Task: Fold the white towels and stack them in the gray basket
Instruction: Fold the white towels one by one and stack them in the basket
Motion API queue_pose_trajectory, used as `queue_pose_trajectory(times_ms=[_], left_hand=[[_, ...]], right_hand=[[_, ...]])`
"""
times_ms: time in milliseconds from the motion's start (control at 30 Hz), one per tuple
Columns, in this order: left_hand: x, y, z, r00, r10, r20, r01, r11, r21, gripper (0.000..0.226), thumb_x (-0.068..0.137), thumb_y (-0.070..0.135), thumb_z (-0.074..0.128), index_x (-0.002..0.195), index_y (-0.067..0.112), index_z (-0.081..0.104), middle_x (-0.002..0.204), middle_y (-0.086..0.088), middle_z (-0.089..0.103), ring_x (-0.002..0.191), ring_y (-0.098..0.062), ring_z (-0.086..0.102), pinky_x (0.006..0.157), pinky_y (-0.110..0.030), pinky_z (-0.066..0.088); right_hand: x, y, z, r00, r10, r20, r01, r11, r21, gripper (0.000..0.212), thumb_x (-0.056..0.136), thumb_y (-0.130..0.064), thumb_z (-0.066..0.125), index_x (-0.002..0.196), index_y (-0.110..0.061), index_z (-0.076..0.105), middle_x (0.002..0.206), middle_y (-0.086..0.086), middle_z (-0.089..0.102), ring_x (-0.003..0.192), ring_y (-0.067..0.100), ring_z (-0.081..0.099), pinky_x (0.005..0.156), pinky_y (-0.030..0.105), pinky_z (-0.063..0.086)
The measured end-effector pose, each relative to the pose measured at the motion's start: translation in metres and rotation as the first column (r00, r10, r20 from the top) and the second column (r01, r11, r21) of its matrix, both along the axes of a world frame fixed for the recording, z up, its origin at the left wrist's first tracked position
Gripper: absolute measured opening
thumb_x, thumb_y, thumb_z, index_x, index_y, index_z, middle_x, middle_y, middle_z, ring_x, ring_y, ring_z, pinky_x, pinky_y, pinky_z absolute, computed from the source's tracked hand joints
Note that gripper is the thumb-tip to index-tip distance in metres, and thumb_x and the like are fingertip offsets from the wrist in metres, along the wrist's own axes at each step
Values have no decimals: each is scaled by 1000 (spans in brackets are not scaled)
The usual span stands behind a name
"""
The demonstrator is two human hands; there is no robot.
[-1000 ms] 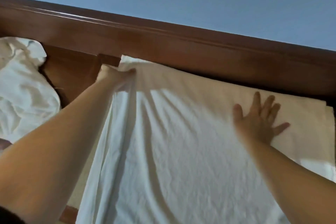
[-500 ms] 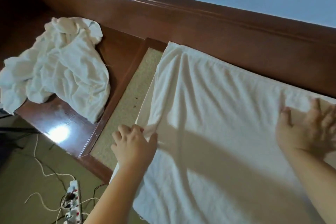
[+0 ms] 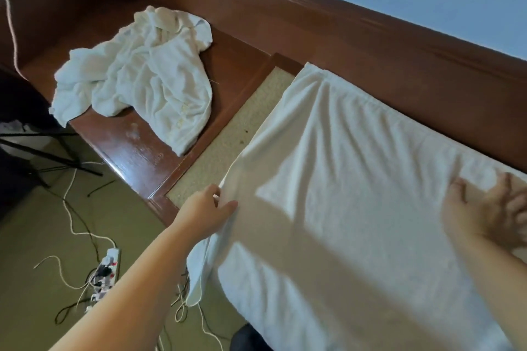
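Observation:
A large white towel lies spread over the woven-topped wooden table, its near part hanging over the front edge. My left hand pinches the towel's left edge between thumb and fingers. My right hand rests on the towel near its far right side with fingers spread; motion blur hides whether it grips the cloth. A second white towel lies crumpled on the dark wooden surface to the left. No gray basket is in view.
A wooden headboard-like rail runs along the back below a blue wall. On the floor at left lie a power strip and several loose cords. Black stand legs are at far left.
The view swung down and left, bringing the crumpled towel and floor into sight. My left hand slid from the towel's far left corner back along its left edge. My right hand moved toward the far right.

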State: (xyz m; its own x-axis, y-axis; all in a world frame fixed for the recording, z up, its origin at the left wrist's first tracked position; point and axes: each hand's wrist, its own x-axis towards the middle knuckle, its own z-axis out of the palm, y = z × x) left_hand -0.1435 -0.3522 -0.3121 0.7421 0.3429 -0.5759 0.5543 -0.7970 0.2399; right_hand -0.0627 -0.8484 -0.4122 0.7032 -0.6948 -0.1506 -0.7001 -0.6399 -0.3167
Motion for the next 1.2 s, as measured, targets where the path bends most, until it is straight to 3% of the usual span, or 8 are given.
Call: queue_pose_trajectory(times_ms=[133, 300, 433, 567, 633, 800, 1033, 1200], left_hand=[[-53, 6, -3, 997, -73, -24, 75, 992, 105, 39, 89, 57, 64, 118, 34, 50, 113, 7, 51, 108, -22, 55, 89, -41, 52], [-92, 9, -17, 938, -117, 325, 64, 983, 171, 10, 98, 26, 55, 92, 19, 51, 77, 7, 49, 74, -24, 51, 57, -38, 42], [-101, 19, -32, 785, -323, 529, 217, 943, 253, 3, 89, 11, 60, 89, 13, 60, 83, -1, 61, 73, -30, 53, 63, -42, 50], [-102, 31, -41, 645, -491, 585, 499, 851, 165, 19, 85, 6, 66, 100, 16, 62, 94, -2, 58, 79, -28, 54, 72, -41, 52], [-104, 40, -41, 697, -494, 520, 501, 854, 139, 28, 81, 10, 55, 107, 20, 54, 105, -3, 59, 85, -29, 59, 69, -39, 53], [-107, 64, -35, 769, -515, 378, 445, 857, 260, 36, 77, 18, 44, 111, 20, 55, 139, -25, 58, 110, -43, 60, 71, -44, 56], [-114, 96, -33, 784, -480, 394, 389, 874, 291, 46, 98, 62, 51, 91, 19, 65, 111, -11, 61, 80, -31, 53, 61, -41, 42], [-131, 117, -48, 944, -223, 245, 206, 974, 94, 28, 96, 45, 47, 98, 19, 57, 92, -7, 45, 80, -31, 45, 63, -44, 45]], right_hand=[[8, 15, 24, 994, 24, -109, -23, 1000, 6, 80, 88, -68, 29, 158, -35, 11, 171, 14, 1, 158, 37, -1, 113, 81, 3], [21, 120, 76, 885, 466, 6, -466, 885, 8, 68, 91, -20, 59, 156, -16, 37, 166, 16, 26, 153, 33, 22, 122, 58, 21], [30, 240, 100, 328, 942, -71, -931, 335, 146, 70, 97, -14, 53, 160, -34, 31, 169, -1, 22, 155, 20, 16, 124, 42, 22], [41, 325, 106, -197, 949, -246, -980, -185, 70, 91, 88, -12, 55, 162, -43, 11, 173, -8, 8, 160, 15, -3, 128, 41, -1], [49, 348, 110, -333, 879, -340, -943, -320, 97, 83, 87, -13, 57, 159, -38, 24, 164, -7, 30, 157, 15, 16, 128, 46, -2], [73, 368, 115, -444, 722, -531, -890, -426, 164, 31, 91, -26, 57, 122, -29, 59, 118, -7, 57, 121, 22, 53, 110, 43, 32], [75, 385, 118, -413, 705, -576, -911, -326, 253, 84, 92, -30, 59, 163, -36, 14, 173, -4, -6, 154, 23, 17, 118, 45, 30], [75, 392, 115, -384, 770, -510, -921, -279, 272, 45, 90, -32, 63, 132, -36, 51, 165, 0, 22, 146, 27, 32, 115, 43, 33]])
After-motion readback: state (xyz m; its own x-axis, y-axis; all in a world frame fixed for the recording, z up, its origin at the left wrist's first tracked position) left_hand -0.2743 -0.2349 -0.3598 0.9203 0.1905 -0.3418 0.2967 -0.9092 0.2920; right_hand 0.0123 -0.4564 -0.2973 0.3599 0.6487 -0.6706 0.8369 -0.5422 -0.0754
